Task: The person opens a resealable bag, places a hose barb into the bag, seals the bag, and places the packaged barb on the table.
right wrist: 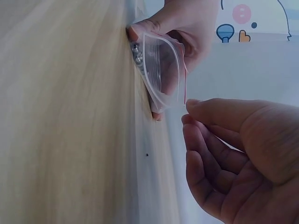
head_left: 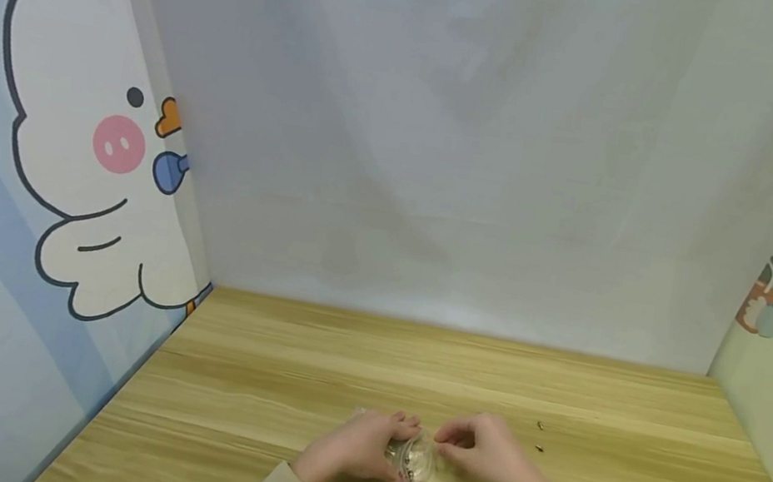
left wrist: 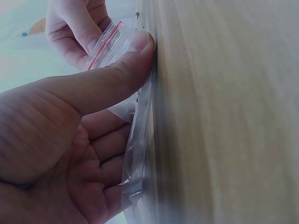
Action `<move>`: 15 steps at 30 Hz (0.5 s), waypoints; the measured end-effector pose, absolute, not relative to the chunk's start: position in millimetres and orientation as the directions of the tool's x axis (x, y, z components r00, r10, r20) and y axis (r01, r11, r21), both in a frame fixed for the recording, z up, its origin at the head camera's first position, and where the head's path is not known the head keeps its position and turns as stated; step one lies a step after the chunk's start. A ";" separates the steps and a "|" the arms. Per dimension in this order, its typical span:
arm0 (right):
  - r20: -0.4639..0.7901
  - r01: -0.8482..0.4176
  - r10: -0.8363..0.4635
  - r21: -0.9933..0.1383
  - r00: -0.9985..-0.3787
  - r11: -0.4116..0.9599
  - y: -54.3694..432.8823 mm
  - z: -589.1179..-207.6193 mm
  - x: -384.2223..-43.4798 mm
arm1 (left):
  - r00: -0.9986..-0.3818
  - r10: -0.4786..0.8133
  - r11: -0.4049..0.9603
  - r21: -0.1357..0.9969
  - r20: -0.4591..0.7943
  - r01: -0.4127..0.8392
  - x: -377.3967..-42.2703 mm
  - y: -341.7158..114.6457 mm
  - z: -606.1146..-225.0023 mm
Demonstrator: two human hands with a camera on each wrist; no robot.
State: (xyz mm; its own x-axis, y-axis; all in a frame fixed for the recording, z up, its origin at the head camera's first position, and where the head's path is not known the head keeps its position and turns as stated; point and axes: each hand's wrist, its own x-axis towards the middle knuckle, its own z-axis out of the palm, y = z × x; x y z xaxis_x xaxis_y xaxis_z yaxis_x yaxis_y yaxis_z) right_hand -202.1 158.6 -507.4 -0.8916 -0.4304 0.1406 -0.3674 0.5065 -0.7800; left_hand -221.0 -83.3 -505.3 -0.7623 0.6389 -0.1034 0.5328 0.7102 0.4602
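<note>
My left hand (head_left: 365,444) grips a clear zip-seal bag (head_left: 423,459) on the wooden table, thumb and fingers on either side of it. Its mouth gapes toward the right, and a red line (left wrist: 106,44) runs along the seal. Several small shiny metal pieces (right wrist: 138,53) lie inside, low in the bag. My right hand (head_left: 485,455) is at the mouth, thumb and index fingertips close together right at the bag's edge, the other fingers curled. I cannot tell whether that hand pinches the lip or a tiny piece.
Two small screw-like metal pieces (head_left: 539,448) lie on the wooden table (head_left: 338,351) to the right, beyond the right hand. A grey curtain (head_left: 475,162) closes off the back, with printed cartoon panels (head_left: 75,99) at both sides.
</note>
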 end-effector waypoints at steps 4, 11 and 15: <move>0.137 -0.358 -0.420 -0.783 -0.897 0.509 160.8 -506.9 -202.1 | -0.765 0.636 0.712 0.459 -0.101 0.531 -220.5 -83.7 -505.4; 0.141 -0.363 -0.431 -0.790 -0.891 0.494 168.1 -507.3 -205.1 | -0.766 0.636 0.712 0.459 -0.099 0.532 -218.3 -83.7 -502.7; 0.131 -0.350 -0.423 -0.794 -0.897 0.497 174.5 -509.5 -207.2 | -0.765 0.636 0.713 0.455 -0.099 0.534 -217.4 -83.4 -501.0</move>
